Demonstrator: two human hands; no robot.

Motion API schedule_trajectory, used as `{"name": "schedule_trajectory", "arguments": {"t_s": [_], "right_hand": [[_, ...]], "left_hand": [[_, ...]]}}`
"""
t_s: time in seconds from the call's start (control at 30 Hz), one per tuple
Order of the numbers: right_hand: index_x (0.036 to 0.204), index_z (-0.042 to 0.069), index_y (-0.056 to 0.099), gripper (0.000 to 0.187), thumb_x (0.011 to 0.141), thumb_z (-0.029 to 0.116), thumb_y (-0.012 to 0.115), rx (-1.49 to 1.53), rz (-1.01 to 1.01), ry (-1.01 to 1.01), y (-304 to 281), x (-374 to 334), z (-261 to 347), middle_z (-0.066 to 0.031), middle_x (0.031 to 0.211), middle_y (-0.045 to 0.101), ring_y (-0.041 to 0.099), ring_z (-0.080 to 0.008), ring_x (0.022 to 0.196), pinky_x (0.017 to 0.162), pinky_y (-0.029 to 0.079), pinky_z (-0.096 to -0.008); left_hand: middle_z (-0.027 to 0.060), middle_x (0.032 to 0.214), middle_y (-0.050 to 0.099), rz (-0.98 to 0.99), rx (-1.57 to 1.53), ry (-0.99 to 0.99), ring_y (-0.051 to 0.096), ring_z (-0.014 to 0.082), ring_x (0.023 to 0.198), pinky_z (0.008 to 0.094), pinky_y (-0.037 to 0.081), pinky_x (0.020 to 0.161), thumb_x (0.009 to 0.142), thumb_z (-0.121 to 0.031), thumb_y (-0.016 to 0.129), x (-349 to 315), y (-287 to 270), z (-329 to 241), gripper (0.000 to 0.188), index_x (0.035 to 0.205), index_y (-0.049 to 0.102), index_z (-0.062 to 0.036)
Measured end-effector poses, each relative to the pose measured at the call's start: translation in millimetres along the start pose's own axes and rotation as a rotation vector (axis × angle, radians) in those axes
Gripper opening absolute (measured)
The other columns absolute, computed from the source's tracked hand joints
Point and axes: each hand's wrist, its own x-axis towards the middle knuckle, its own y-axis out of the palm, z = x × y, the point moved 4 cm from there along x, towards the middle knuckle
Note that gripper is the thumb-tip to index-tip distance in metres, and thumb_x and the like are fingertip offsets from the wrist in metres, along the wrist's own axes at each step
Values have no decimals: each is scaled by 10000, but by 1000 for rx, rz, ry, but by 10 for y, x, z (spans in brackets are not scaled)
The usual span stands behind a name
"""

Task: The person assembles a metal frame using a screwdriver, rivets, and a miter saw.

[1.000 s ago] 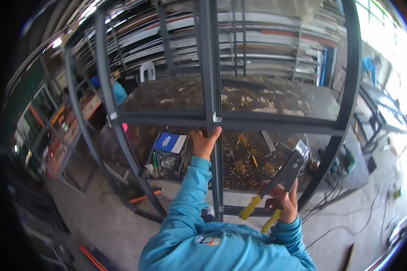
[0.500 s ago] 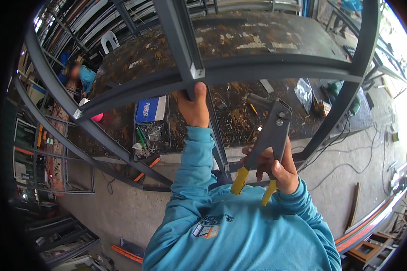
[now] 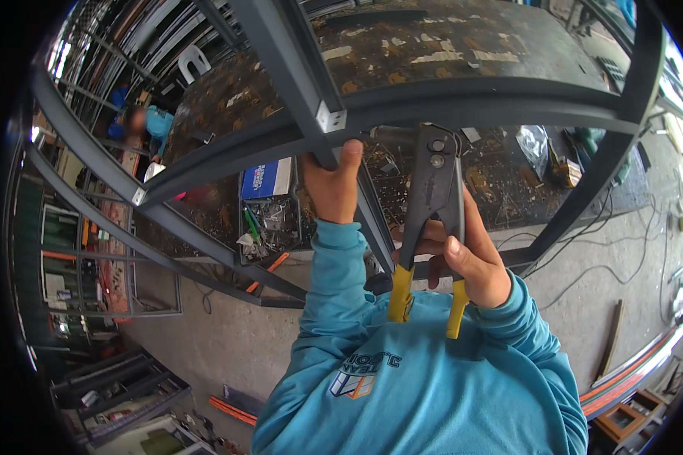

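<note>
The left hand's (image 3: 332, 186) fingers grasp the upright (image 3: 292, 68) just below the crossbar (image 3: 493, 102). The right hand's (image 3: 484, 271) fingers hold the riveter (image 3: 432, 182), handles (image 3: 457, 311) spread, its head near the crossbar's lower edge. Open room separates it from the right bar (image 3: 587, 199); the tabletop (image 3: 497, 203) lies beyond.

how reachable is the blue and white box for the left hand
Probably yes: the box shows through the opening beside the left hand, below the crossbar, though that hand would first need to release the upright.
</note>
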Motion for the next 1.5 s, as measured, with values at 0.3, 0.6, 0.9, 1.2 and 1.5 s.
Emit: {"name": "schedule_trajectory", "arguments": {"t_s": [0.3, 0.6, 0.9, 1.2, 1.5], "right_hand": [[1582, 83, -28, 838, 1009, 456, 456, -164, 39, 97, 84, 343, 167, -344, 1270, 585, 696, -400, 1038, 522, 532, -269], [1569, 133, 90, 787, 990, 498, 478, -114, -14, 172, 176, 476, 164, -351, 1240, 597, 693, -436, 1018, 483, 542, -265], [1571, 142, 89, 742, 1007, 455, 456, -91, -6, 183, 163, 480, 196, -348, 1229, 601, 695, -432, 1017, 466, 527, -251], [1590, 119, 3, 760, 1030, 389, 439, -59, 35, 187, 164, 470, 249, -316, 1211, 620, 710, -401, 995, 479, 540, -252], [1582, 97, -22, 777, 1029, 410, 425, -20, 70, 177, 100, 472, 193, -381, 1239, 573, 681, -474, 1025, 460, 548, -260]], "left_hand": [[104, 1033, 671, -99, -52, 28, 645, 175, 904, 322, 524, 816, 807, -388, 836, -6, 21, -69, 686, 1252, 526, 31], [123, 1057, 678, -91, -14, -3, 652, 194, 935, 322, 517, 830, 803, -499, 802, -22, -20, -161, 766, 1271, 537, 46], [131, 1036, 687, -93, 6, 3, 675, 235, 926, 352, 537, 820, 771, -360, 859, -19, -29, -166, 624, 1172, 573, 24], [129, 1004, 681, -147, -65, 28, 666, 218, 901, 341, 532, 803, 765, -478, 851, -9, 43, -177, 708, 1149, 574, 48], [94, 956, 674, -131, -105, 7, 652, 174, 847, 308, 526, 768, 783, -485, 838, -2, 58, -106, 709, 1179, 555, 31]]}}
